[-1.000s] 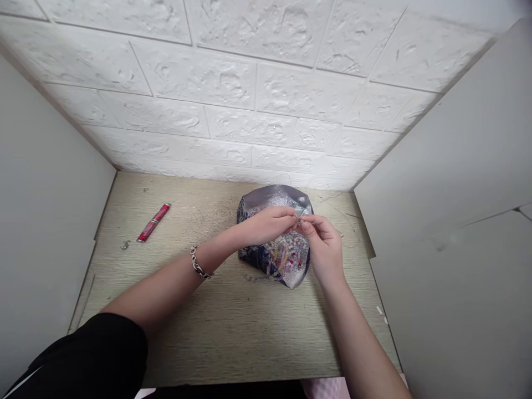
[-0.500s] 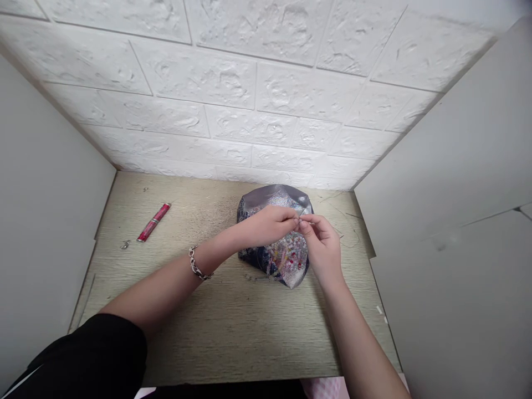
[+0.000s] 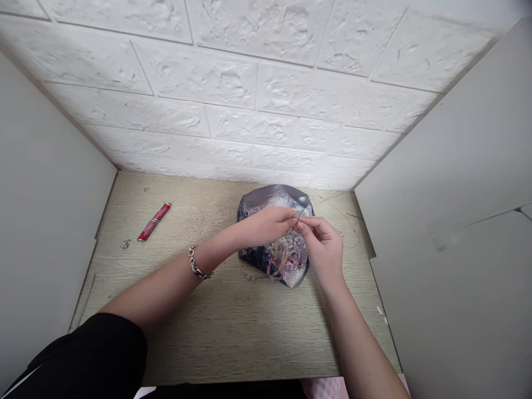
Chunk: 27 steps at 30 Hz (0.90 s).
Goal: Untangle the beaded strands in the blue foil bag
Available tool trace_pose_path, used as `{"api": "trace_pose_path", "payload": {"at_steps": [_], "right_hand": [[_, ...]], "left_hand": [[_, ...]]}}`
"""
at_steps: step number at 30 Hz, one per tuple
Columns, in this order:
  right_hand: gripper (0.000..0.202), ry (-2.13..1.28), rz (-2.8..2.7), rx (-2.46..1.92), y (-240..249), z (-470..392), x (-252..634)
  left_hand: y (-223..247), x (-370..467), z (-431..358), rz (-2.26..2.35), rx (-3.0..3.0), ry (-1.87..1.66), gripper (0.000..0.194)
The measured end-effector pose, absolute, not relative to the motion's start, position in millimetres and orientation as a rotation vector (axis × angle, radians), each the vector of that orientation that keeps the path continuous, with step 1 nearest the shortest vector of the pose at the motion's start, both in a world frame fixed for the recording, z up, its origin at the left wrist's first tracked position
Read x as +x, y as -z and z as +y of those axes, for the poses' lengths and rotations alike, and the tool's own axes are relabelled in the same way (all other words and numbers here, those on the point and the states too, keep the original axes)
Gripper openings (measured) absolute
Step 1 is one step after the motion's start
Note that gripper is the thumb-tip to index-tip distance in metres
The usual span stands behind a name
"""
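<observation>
My left hand [image 3: 268, 225] is closed in a pinch, and my right hand [image 3: 324, 246] pinches right against it, fingertips meeting. A thin dark line like a needle or thread shows at the fingertips, but what they grip is too small to name. Beneath both hands sits an open silvery, dark-blue lined pouch [image 3: 276, 195]. Loose beads [image 3: 291, 252] in clear, pink, red and yellow fill it, partly covered by my left hand. A short clear beaded strand [image 3: 255, 278] lies at the pouch's front edge.
On the wooden tabletop [image 3: 233, 327], a red tube-like stick [image 3: 154, 222] lies at left, with a small metal clasp [image 3: 126, 244] nearby. Fine thread [image 3: 351, 244] curls to the right of the pouch. A white brick-pattern wall [image 3: 233, 83] and grey side panels enclose the table.
My right hand has shifted very slightly, its fingertips still against the left ones. The thin line by the fingertips shows a little more plainly. The pouch and the red stick have stayed put.
</observation>
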State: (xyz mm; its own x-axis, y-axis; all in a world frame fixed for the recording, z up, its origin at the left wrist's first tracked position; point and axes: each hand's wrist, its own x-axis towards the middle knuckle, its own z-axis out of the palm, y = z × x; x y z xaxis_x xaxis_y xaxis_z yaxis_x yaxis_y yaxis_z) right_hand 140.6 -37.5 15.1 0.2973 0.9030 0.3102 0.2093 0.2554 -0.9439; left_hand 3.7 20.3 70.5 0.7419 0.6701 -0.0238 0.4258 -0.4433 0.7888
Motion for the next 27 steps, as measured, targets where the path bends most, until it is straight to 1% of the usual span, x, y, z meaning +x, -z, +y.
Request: {"api": "trace_pose_path", "payload": {"at_steps": [8, 14, 22, 27], "right_hand": [[0.011, -0.342, -1.49, -1.286, -16.6, -40.4, 140.6], [0.01, -0.307, -1.464, -1.302, -21.1, -40.9, 141.3], [0.012, -0.296, -1.494, -1.338, -21.5, -40.5, 143.7], [0.013, -0.178, -1.554, -1.411, -23.2, -42.8, 143.1]], "left_hand": [[-67.3, 4.4, 22.2, 0.777, 1.977, -0.369, 0.028], [-57.8, 7.1, 27.8, 0.717, 1.76, -0.362, 0.032], [-63.2, 6.6, 27.4, 0.806, 1.866, -0.408, 0.03], [-64.0, 8.0, 26.3, 0.849, 1.854, -0.402, 0.029]]}}
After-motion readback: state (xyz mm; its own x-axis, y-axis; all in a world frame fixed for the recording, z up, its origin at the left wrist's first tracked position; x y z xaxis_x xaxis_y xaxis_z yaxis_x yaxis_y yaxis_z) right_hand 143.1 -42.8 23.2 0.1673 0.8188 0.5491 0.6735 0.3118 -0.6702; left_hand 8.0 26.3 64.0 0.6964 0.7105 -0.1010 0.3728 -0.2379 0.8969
